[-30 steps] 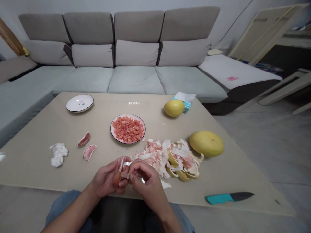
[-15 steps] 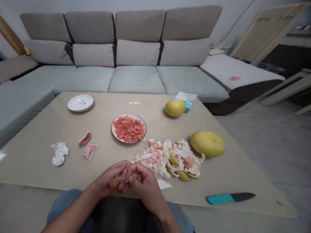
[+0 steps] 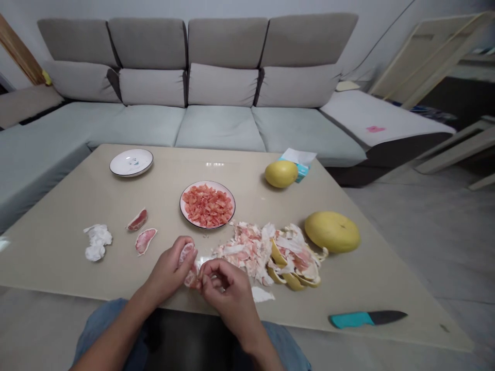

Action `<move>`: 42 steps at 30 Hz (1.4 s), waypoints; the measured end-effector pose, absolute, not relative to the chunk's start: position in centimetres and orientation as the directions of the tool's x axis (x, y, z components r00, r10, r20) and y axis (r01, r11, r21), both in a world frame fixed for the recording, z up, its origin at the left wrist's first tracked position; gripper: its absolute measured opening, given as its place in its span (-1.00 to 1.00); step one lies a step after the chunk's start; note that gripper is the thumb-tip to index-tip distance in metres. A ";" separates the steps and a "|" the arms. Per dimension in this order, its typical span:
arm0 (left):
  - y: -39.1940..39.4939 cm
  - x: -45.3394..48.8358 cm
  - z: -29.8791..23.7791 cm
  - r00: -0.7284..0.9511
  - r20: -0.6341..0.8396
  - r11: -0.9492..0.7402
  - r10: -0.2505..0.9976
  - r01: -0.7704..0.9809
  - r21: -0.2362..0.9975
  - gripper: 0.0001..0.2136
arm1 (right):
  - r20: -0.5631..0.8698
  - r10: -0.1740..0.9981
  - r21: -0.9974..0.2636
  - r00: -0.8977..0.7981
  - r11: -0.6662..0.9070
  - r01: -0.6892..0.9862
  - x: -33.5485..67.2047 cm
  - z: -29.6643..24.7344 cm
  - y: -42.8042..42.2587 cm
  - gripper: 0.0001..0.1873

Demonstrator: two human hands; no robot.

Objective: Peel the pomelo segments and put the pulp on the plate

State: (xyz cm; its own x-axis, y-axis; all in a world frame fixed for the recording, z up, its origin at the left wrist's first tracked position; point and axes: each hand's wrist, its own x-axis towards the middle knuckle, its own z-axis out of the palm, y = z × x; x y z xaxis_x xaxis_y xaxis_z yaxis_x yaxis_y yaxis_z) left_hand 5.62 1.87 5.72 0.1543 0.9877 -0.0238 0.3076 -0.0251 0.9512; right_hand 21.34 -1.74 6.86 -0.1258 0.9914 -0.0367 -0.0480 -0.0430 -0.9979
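Observation:
My left hand [image 3: 170,268] is wrapped round a pomelo segment [image 3: 187,254], whose pale membrane and pink flesh show between thumb and fingers. Close beside it, my right hand [image 3: 228,286] pinches at the segment's lower end with thumb and forefinger. Past my hands stands a plate [image 3: 181,208] heaped with pink pomelo pulp [image 3: 209,205]. Two more pomelo segments, one [image 3: 136,220] behind the other [image 3: 146,241], lie to the left. On the right, a pile of torn membranes [image 3: 247,247] and yellow peel [image 3: 294,281] reaches close to my right hand.
A knife [image 3: 367,318] with a teal handle lies near the table's front right edge. Two whole pomelos, one near [image 3: 332,232] and one far [image 3: 281,174], sit to the right, the far one by a tissue pack [image 3: 303,170]. Crumpled tissue [image 3: 98,242] and a white plate [image 3: 131,162] are left.
My left hand has turned and risen slightly, so the segment's pale side now shows. My right hand has shifted a little down and away from the left fingers.

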 end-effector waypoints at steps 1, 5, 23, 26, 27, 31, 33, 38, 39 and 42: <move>1.9 5.6 5.6 0.120 0.010 -0.051 0.993 0.341 0.939 -0.88 | -0.013 0.993 -1.000 -0.115 -0.013 0.003 21.2 6.8 -1.8 -0.95; 1.7 5.6 5.1 -0.002 0.082 -0.074 0.997 0.420 0.904 -0.84 | -0.003 0.988 -1.000 -0.153 0.001 0.026 20.3 6.3 -2.2 -0.91; 3.0 6.0 3.9 -0.172 -0.135 0.136 0.976 -0.006 0.991 -0.69 | -0.286 0.909 -0.945 -0.305 -0.216 0.244 21.8 6.2 -1.5 -0.85; 3.2 5.8 3.9 -0.176 -0.160 0.151 0.971 -0.065 0.986 -0.67 | -0.248 0.936 -0.926 -0.248 -0.153 0.346 22.4 6.0 -1.1 -0.85; 3.3 5.7 3.9 -0.180 -0.169 0.156 0.969 -0.083 0.984 -0.67 | -0.226 0.948 -0.917 -0.223 -0.129 0.378 22.5 5.9 -1.0 -0.85; 3.2 5.9 3.8 -0.185 -0.223 0.192 0.957 -0.174 0.966 -0.69 | -0.144 0.977 -0.908 -0.156 -0.068 0.414 22.7 5.2 -0.8 -0.87; 3.1 6.3 3.8 -0.169 -0.267 0.225 0.949 -0.231 0.947 -0.69 | -0.132 0.976 -0.927 -0.175 -0.060 0.370 22.7 5.0 -0.9 -0.90; 2.6 7.3 3.8 -0.035 -0.362 0.326 0.931 -0.362 0.873 -0.68 | -0.067 0.983 -0.920 -0.169 0.005 0.391 22.4 5.0 -0.6 -0.81; 2.5 7.2 3.9 0.002 -0.379 0.351 0.926 -0.378 0.857 -0.68 | -0.032 0.986 -0.925 -0.162 0.032 0.379 22.5 5.1 -0.6 -0.79; 2.3 6.6 4.2 0.174 -0.427 0.460 0.887 -0.388 0.798 -0.69 | 0.021 0.990 -0.962 -0.143 0.059 0.265 22.9 5.5 -0.4 -0.72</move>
State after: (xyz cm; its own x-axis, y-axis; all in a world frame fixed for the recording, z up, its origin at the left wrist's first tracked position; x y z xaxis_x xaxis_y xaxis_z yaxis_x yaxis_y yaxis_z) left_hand 6.60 2.33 4.19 0.1743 0.8875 -0.4266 -0.3883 0.4601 0.7985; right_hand 22.94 -0.43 5.54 -0.1427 0.9895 0.0210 0.2651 0.0586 -0.9624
